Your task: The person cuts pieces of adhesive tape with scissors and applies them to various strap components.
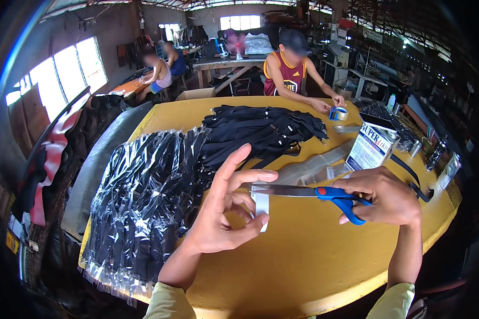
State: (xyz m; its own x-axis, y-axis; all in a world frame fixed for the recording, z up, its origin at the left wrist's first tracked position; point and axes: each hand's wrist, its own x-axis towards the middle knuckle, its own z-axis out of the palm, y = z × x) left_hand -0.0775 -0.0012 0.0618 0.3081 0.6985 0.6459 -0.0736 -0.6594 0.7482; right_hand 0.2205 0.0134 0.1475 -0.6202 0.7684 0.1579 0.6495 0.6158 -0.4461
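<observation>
Between the thumb and fingers of my left hand (231, 204) is a small white tag (262, 206), held upright with my index finger raised. My right hand (386, 196) grips scissors (332, 193) by their blue and red handles. Their blades point left and reach the upper part of the tag; whether they touch it I cannot tell. Left of my left hand lies a pile of black straps in clear plastic (143, 207). Behind it, loose black straps (261, 130) are heaped on the yellow table (303, 266).
Behind my right hand stands a white and red can (371, 146), with clear plastic sleeves (314, 170) beside it. Across the table a person (292, 69) handles a tape dispenser (338, 113). Bottles (436, 154) stand at the right edge. Two people sit at the far left.
</observation>
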